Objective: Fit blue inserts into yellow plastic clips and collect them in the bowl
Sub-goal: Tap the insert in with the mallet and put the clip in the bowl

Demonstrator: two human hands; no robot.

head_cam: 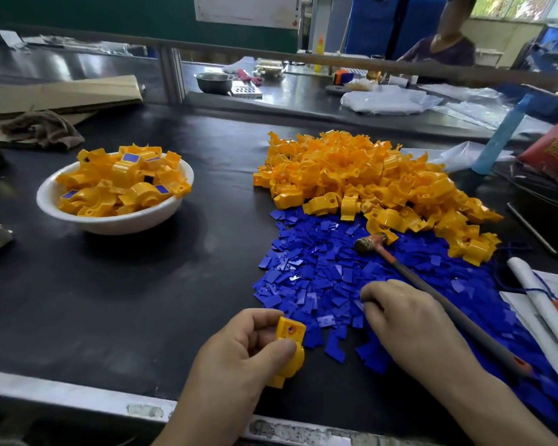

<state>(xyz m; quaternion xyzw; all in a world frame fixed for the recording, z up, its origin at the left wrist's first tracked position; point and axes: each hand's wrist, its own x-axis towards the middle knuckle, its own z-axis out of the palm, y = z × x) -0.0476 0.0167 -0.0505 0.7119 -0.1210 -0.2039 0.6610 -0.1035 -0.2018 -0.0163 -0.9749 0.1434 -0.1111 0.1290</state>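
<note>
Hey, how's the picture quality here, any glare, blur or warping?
Head view: the wide-angle lens bows the table edge and far rail; soft glare sheens the black mat and blue inserts; left hand and yellow clip look sharp; background softer.

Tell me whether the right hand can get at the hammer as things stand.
Probably yes: the hammer lies uncovered on the blue inserts, its handle running just beside the right hand, with nothing between them.

- The yellow clips (pixel 368 175) are moulded in glossy, smooth plastic.
- The blue inserts (pixel 319 278) are seen as thin, shiny plastic.
- The bowl (pixel 110 225) is finished smooth and white.
- The table (pixel 126 300) is covered by a dark, matt sheet.
</note>
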